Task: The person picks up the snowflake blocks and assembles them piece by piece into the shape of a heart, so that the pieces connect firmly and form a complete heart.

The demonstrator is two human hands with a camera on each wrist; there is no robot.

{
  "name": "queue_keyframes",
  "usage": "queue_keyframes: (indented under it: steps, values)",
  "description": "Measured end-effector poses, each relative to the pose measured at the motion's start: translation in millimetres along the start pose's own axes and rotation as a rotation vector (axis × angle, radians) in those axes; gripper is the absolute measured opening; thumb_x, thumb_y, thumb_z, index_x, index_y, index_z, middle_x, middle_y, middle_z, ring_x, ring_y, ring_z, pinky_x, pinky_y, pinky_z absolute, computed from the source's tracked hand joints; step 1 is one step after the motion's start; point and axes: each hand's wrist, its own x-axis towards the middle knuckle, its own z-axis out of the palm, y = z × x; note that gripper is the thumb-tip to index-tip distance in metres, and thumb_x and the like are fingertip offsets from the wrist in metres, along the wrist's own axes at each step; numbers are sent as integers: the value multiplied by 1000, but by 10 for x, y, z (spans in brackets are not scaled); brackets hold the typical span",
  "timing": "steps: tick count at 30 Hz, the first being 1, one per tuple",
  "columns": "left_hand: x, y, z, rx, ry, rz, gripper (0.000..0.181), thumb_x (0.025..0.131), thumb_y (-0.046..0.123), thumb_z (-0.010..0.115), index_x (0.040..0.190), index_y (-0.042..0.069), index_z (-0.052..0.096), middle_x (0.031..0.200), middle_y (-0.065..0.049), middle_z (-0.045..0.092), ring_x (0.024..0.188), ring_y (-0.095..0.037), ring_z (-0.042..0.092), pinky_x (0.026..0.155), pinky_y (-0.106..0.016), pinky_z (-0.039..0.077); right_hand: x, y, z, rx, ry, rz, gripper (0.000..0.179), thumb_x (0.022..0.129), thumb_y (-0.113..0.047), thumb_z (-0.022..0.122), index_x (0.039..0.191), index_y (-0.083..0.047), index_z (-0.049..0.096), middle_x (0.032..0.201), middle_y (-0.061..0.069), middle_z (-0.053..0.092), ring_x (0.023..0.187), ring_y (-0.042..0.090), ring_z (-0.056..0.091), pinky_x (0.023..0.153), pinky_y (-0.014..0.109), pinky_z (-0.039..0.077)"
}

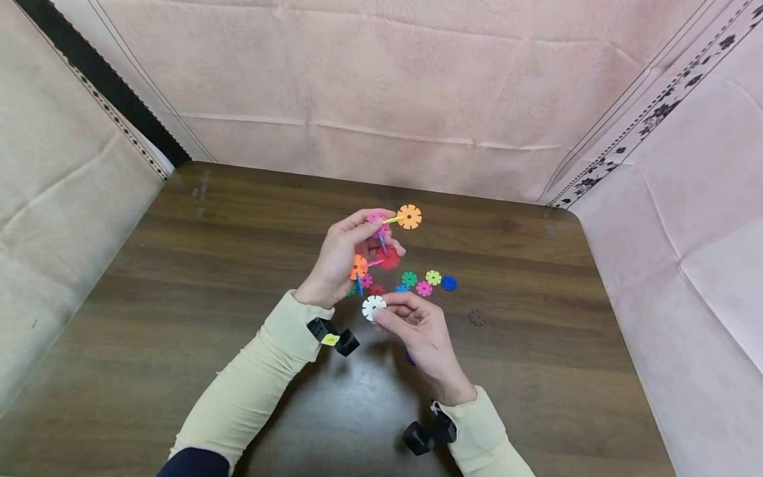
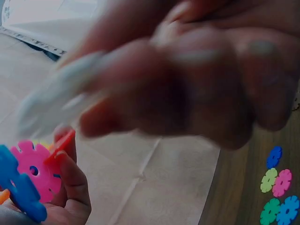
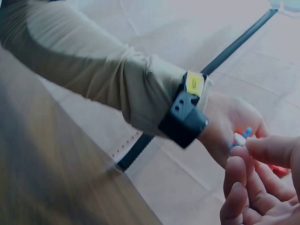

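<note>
My left hand (image 1: pixel 334 265) holds up a chain of notched plastic discs slotted together at angles. In the head view the chain has an orange disc (image 1: pixel 409 216) at its far end, a yellow one seen edge-on, a pink disc (image 1: pixel 379 222), a red disc (image 1: pixel 389 257), a nearer orange disc (image 1: pixel 358 267) and a blue disc (image 1: pixel 359 285) on edge. Between thumb and fingers, my right hand (image 1: pixel 426 334) pinches a white disc (image 1: pixel 373 307), just below the blue one. The left wrist view shows that white disc (image 2: pixel 56 93) blurred, above the chain's blue disc (image 2: pixel 21 183).
Several loose discs lie on the brown table (image 1: pixel 524 371) beyond my right hand, among them a green disc (image 1: pixel 408 278) and a blue disc (image 1: pixel 449 283). A dark see-through disc (image 1: pixel 477 318) lies to the right. Pale cloth walls (image 1: pixel 357 86) surround the table.
</note>
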Motion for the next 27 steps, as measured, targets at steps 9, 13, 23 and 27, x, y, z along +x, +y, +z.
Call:
queue_keyframes:
  steps: [9,13,23,27]
  values:
    - [-25,-36,44,17,-4,46,24,104,17,46,122,4,53,92,-12,62,88,-23,69,87,-32,54,12,-11,40,47,7,21,27,89,-10,71,110,4,63,92,13,71,79,21,69,80,37,57]
    - [-28,-48,54,18,13,53,23,104,17,45,121,5,53,93,-12,62,89,-23,69,86,-32,54,17,-2,31,44,3,28,27,90,-9,69,111,6,61,92,11,71,79,20,69,80,36,57]
    - [-28,-165,91,66,4,70,26,104,21,44,124,4,48,94,-11,62,90,-24,68,88,-34,53,42,45,33,68,66,48,26,90,-9,70,109,6,62,90,10,72,78,22,69,76,32,57]
    - [-36,-205,103,46,4,81,25,105,19,43,124,3,46,95,-11,61,92,-23,68,91,-36,52,37,37,36,104,113,40,24,89,-7,70,107,7,62,89,10,71,76,20,68,74,29,57]
